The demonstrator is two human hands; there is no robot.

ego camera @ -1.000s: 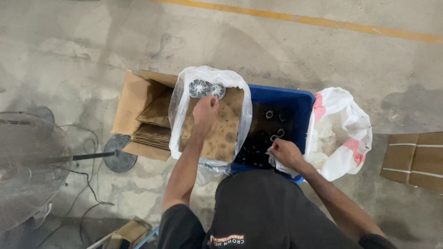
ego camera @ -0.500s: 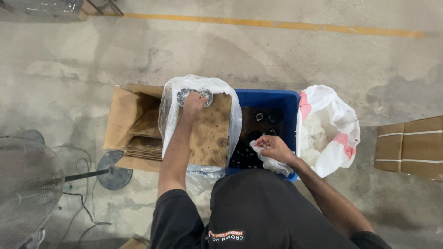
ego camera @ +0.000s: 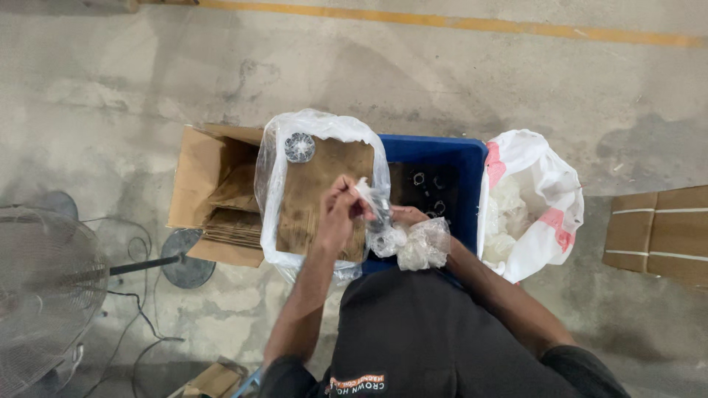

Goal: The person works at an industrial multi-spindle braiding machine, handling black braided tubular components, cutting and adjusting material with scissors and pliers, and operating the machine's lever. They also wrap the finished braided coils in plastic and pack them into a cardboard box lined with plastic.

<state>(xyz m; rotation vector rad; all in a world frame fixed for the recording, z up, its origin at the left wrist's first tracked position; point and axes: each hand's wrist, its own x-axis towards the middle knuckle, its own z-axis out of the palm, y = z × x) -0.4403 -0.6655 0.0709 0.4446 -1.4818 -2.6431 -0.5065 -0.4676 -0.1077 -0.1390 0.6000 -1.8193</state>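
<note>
- Two hands meet above the blue crate [ego camera: 442, 158]: left hand [ego camera: 335, 214] pinches clear wrapping [ego camera: 413, 247] off a small metal part [ego camera: 380, 208].
- Right hand [ego camera: 405, 219] seems clasped around it.
- Unwrapping looks underway; freeing the part needs a steady peel.

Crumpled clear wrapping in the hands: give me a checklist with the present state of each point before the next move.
1. Left hand pinches the end of the wrapping: ok.
2. Right hand supports the crumpled clear wrapping: ok.
3. Dark part free of the wrapping: not ok, partly covered.
4. Plastic-lined cardboard box open, one round metal part lying on its cardboard sheet: ok.
5. Blue crate within reach, dark parts inside: ok.
6. White bag open beside the crate: ok.
</note>
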